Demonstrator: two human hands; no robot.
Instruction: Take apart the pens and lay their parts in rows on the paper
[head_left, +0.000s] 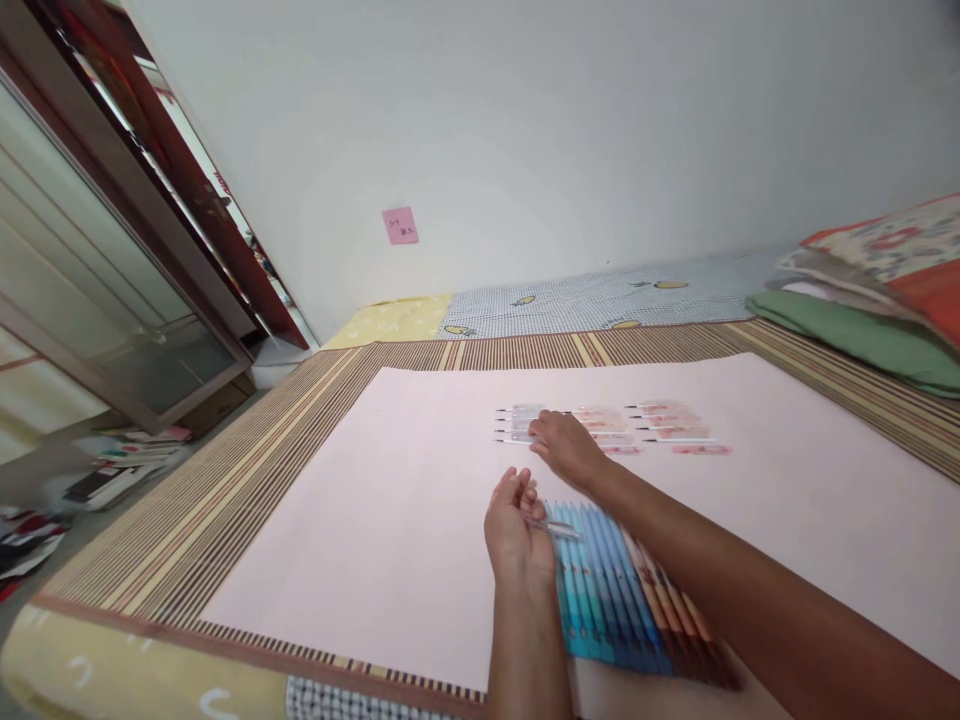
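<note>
My left hand [517,525] is palm up with its fingers curled around a slim, clear pen-like piece [564,528], which is blurred. Beyond it, my right hand [566,445] reaches over the paper, fingers closed together at the end of a group of thin white sticks with dark pointed tips [514,432], which look like pen refills. Whatever its fingertips hold is hidden. Further right lie more such sticks and reddish clear pieces [701,450], several in rows. Below my hands is a row of pens [600,580] running from turquoise through blue to orange and brown, partly covered by my right forearm.
A large pale pink sheet [337,520] lies on a striped mat [172,530]. Folded cloths and a cushion [892,270] are piled at the back right. A pink note [400,226] is on the wall. Books [120,470] lie on the floor at left.
</note>
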